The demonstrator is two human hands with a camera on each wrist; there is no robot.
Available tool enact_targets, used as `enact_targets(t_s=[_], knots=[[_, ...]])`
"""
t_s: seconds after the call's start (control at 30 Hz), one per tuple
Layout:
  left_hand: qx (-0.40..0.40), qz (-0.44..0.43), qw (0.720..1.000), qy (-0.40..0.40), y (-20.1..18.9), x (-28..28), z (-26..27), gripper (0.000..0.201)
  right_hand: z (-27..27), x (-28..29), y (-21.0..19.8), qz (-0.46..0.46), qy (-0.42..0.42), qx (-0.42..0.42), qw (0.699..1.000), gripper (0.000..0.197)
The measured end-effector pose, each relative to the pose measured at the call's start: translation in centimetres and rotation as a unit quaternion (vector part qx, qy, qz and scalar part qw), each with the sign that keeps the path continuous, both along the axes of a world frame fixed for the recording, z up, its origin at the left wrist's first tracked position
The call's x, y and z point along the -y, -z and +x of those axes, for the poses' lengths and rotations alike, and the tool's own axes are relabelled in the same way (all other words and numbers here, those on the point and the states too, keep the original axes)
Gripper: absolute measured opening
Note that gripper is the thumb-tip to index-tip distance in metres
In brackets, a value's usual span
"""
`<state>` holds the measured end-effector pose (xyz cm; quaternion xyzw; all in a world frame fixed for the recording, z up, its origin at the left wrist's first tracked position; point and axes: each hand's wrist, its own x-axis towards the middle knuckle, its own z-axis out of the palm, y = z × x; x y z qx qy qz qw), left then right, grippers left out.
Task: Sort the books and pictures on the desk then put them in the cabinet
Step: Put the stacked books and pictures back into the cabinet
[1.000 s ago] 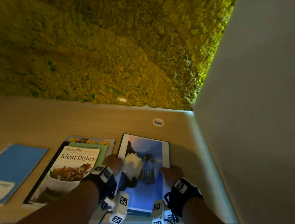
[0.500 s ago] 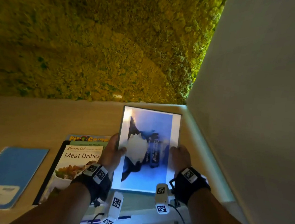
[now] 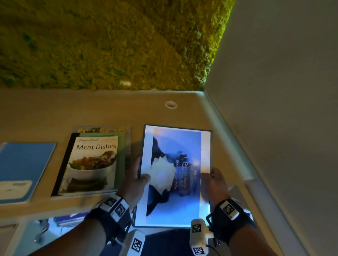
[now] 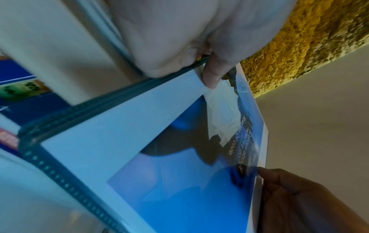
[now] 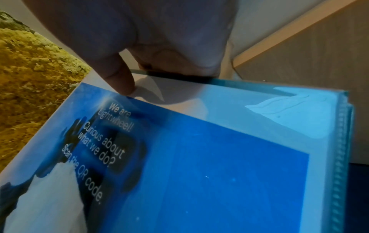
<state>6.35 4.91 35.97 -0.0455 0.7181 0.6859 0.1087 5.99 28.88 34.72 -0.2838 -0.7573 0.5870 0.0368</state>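
A clear-sleeved folder with a blue picture cover (image 3: 174, 189) (image 4: 179, 181) (image 5: 209, 165) is held up off the desk by both hands. My left hand (image 3: 137, 178) grips its left edge, thumb (image 4: 211, 75) on the cover and fingers behind. My right hand (image 3: 213, 182) grips the right edge, thumb (image 5: 119, 78) pressed on the cover. On the desk (image 3: 104, 110) to the left lies a stack with the "Meat Dishes" book (image 3: 91, 164) on top. A blue spiral notebook (image 3: 13, 169) lies further left.
A moss-green wall (image 3: 101, 30) backs the desk, and a plain wall (image 3: 289, 97) closes its right side. A round cable hole (image 3: 170, 104) sits in the desk behind the folder. Below the desk's front edge, more blue items (image 3: 68, 219) show dimly.
Both hands took the folder by its side edges and lifted it off the desk, then brought it lower and nearer to me. The book stack and notebook stayed put.
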Motion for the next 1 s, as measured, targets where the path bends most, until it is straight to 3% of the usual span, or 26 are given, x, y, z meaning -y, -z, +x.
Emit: enact_targets(t_s=[0.07,0.2,0.3,0.4,0.6,0.7,0.83,0.93,1.0], knots=[[0.006,-0.003,1.0,-0.004,0.7,-0.3,2.3,0.067,2.0,-0.3,0.7,0.023,-0.017,0.02,0.999,0.037],[0.006,-0.022,0.999,-0.038,3.2,-1.4,7.0,0.054,6.9,-1.7,2.6,0.014,-0.061,0.024,0.998,0.011],[0.031,-0.029,0.995,-0.087,5.3,-2.5,11.1,0.029,10.6,-3.1,5.8,0.008,-0.086,0.048,0.995,0.029],[0.069,0.006,0.991,-0.11,8.1,-3.5,15.3,0.028,14.7,-4.5,8.4,-0.01,-0.106,0.09,0.99,0.04],[0.127,-0.072,0.985,-0.092,15.2,-4.2,20.2,0.027,19.9,-6.1,14.0,-0.005,-0.13,0.167,0.977,0.013],[0.155,-0.092,0.981,-0.075,18.7,-4.3,19.5,0.032,19.4,-5.7,17.6,-0.013,-0.122,0.186,0.975,0.023],[0.155,-0.137,0.978,-0.014,24.0,-4.1,15.6,0.025,16.5,-5.7,22.2,0.024,-0.127,0.157,0.979,0.041],[0.106,-0.177,0.978,0.009,27.0,-4.9,11.8,0.041,12.7,-6.5,26.3,0.033,-0.14,0.14,0.98,0.031],[0.061,-0.162,0.985,0.025,28.7,-5.9,8.9,0.047,9.3,-7.3,29.1,0.044,-0.146,0.128,0.98,0.04]])
